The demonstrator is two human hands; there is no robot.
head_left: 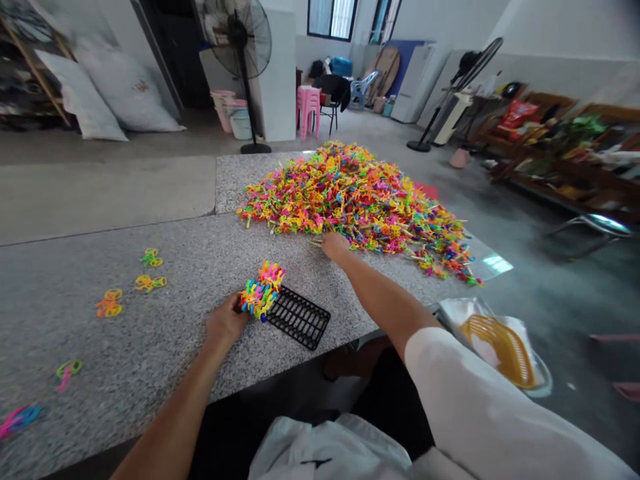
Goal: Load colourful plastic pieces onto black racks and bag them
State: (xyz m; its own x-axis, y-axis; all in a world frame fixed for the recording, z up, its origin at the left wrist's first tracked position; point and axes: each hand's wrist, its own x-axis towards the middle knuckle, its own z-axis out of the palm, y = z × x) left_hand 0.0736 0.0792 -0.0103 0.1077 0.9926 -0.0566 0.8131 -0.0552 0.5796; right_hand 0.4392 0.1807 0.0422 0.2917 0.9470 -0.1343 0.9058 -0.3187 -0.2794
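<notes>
Speckled grey granite table (150, 320) and the items lying on it.

A black slotted tray (300, 319) lies near the table's front edge. Beyond the tray and to its right spreads a large heap of multicoloured plastic pieces (360, 200). Well left of the tray lie scattered loose ring pieces (150, 283) in orange, yellow and green; further left, near the front edge, lie pink and blue ones (20, 419).
</notes>
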